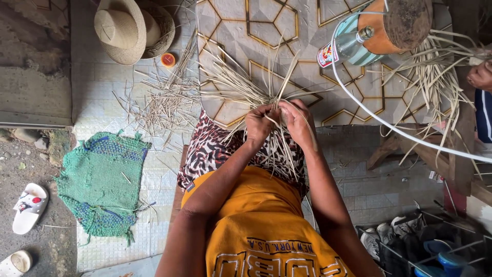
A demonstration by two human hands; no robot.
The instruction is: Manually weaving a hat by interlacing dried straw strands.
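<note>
Both my hands meet over my lap, pinching a bundle of pale straw strips point(246, 90) that fans out away from me across the patterned floor. My left hand point(260, 124) grips the strips where they cross, fingers curled. My right hand point(296, 122) is closed on the same strands beside it, with loose ends trailing down over my patterned skirt point(205, 151).
Woven straw hats point(127, 31) and a small orange lid point(167, 60) lie at upper left. Straw scraps point(164, 102) litter the floor. A green knitted mat point(102, 182) and white sandals point(29, 205) are left. A bottle point(344, 45), a white hoop point(389, 123) and another person's hand point(482, 76) are right.
</note>
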